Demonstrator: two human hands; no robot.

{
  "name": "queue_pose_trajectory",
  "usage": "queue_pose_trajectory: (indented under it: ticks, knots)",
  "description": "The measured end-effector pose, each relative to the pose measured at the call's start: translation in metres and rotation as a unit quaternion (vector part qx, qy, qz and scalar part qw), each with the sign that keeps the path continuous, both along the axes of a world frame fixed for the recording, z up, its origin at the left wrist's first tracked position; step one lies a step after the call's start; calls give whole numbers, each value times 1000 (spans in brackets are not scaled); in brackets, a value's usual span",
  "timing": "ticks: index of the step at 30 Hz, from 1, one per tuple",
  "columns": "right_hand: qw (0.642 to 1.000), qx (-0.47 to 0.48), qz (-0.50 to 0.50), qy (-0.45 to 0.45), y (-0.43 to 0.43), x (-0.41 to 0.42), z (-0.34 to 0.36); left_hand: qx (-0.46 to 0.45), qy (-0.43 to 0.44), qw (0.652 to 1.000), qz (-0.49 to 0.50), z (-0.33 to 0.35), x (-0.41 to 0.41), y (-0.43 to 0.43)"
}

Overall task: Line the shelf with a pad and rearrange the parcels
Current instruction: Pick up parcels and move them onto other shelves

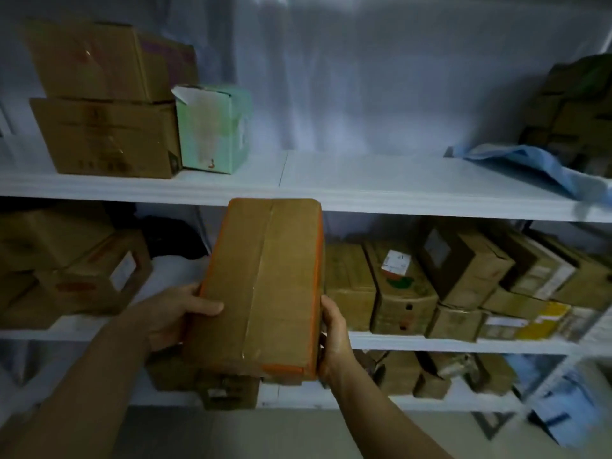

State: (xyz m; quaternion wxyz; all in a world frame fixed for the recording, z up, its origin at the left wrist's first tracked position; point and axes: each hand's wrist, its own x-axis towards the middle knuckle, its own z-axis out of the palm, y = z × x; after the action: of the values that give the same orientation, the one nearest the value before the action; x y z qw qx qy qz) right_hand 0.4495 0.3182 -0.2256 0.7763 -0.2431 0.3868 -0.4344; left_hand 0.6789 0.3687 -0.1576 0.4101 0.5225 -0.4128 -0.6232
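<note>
I hold a long brown cardboard parcel (261, 286) with orange-taped edges in front of the white shelving, its far end level with the front edge of the upper shelf (364, 190). My left hand (175, 313) grips its left side, thumb on top. My right hand (332, 339) grips its right side near the close corner. A white pad (381, 173) lies on the upper shelf, bare across the middle. At the shelf's left stand two stacked brown boxes (109, 104) and a pale green box (215, 127). A crumpled blue cloth or bag (530, 164) lies at its right.
More brown boxes (576, 107) are stacked at the upper shelf's far right. The middle shelf (430, 342) holds several cardboard parcels (463, 279) on the right and brown boxes (76, 266) on the left, with a dark bundle (172, 236) behind. The bottom shelf holds more parcels (430, 372).
</note>
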Motion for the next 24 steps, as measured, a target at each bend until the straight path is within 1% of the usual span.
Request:
queue_pose_trajectory:
  ticks: [4,6,9,10,12,14,17,19,22,24]
  knots:
    - [998,25,-24,61,-20,-44,-23,51,43,998,-8,-30,-45,-35]
    - [994,48,-40,90,-38,-71,-29,59,53,997,19,-37,-76,-60]
    - [988,62,-67,121,-78,-112,-41,75,103,990,67,-43,-123,-103]
    - [988,54,-76,120,-87,-125,-38,78,112,988,76,-44,-138,-119]
    - [992,33,-68,105,-109,-155,-31,94,102,988,69,-42,-169,-151]
    - [990,19,-84,113,-134,-185,-28,115,85,989,49,-44,-199,-181]
    - [985,1,-105,139,-175,-213,-36,129,87,987,28,-52,-236,-226]
    - [982,2,-118,151,-200,-224,-41,134,100,985,45,-61,-254,-251]
    - [979,8,-151,139,-227,-233,-49,139,125,976,115,-79,-276,-281]
    - [975,63,-191,92,-236,-234,-60,137,113,975,137,-86,-291,-295]
